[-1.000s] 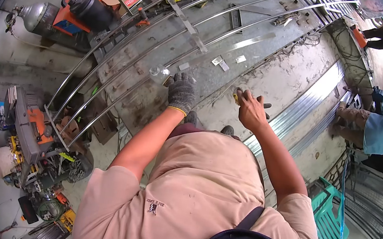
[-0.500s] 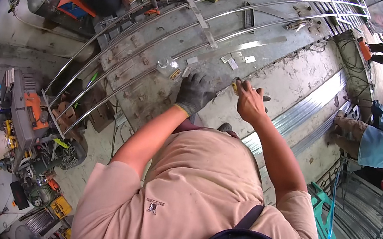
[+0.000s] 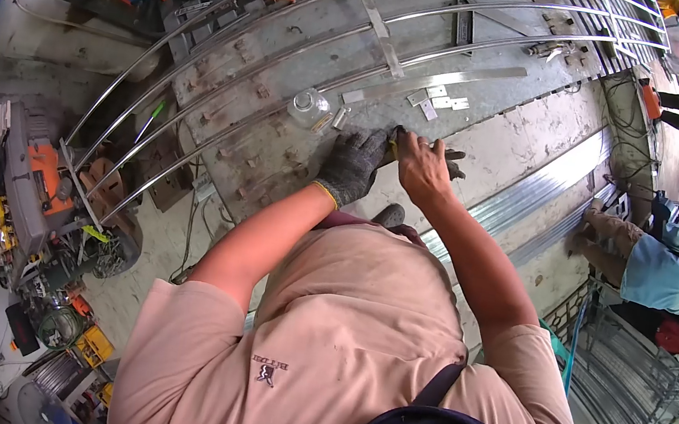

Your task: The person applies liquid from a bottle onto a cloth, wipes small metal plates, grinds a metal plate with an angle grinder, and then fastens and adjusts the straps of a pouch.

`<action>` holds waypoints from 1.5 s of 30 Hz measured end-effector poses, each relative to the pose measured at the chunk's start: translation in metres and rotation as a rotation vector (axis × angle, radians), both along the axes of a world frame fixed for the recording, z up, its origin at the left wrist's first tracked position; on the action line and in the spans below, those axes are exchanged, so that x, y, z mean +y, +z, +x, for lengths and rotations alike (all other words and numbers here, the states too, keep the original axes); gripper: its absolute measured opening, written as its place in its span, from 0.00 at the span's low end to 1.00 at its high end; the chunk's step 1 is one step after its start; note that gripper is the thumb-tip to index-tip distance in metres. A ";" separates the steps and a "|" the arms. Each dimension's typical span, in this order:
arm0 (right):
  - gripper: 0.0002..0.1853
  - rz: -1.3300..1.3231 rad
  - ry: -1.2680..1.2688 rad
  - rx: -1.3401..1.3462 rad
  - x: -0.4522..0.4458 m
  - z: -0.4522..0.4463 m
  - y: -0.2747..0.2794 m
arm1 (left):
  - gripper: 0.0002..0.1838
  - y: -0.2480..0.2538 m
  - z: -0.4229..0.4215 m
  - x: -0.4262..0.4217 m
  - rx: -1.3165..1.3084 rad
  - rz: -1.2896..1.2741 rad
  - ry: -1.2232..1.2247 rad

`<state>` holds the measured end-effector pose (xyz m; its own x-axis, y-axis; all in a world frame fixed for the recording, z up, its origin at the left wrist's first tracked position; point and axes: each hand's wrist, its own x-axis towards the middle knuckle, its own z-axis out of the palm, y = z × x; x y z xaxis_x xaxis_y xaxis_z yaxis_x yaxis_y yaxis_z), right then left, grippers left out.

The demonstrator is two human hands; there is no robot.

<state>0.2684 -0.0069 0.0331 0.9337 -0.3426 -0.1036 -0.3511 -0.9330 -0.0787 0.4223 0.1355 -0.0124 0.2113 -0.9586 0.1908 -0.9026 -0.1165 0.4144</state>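
Grey-gloved at the left hand (image 3: 350,167), with grip too hidden to tell, pinched a small yellow item (image 3: 394,148) in the right hand (image 3: 424,168), with loose metal plates (image 3: 441,103) nearby and work seemingly unfinished.

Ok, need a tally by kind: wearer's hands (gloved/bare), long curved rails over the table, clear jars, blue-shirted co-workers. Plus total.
Gloved left hand: 1
Bare right hand: 1
Long curved rails: 4
Clear jar: 1
Blue-shirted co-worker: 1
Total: 8
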 end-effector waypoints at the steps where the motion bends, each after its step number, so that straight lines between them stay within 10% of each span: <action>1: 0.21 0.001 -0.008 -0.015 0.003 0.003 0.001 | 0.38 0.000 0.000 0.001 -0.028 -0.050 -0.004; 31: 0.18 0.010 -0.078 0.114 0.001 0.011 0.003 | 0.38 -0.020 -0.004 -0.005 -0.163 0.234 -0.040; 45: 0.31 0.237 -0.263 -0.001 -0.016 -0.067 0.052 | 0.23 0.031 0.004 -0.051 -0.259 0.096 -0.027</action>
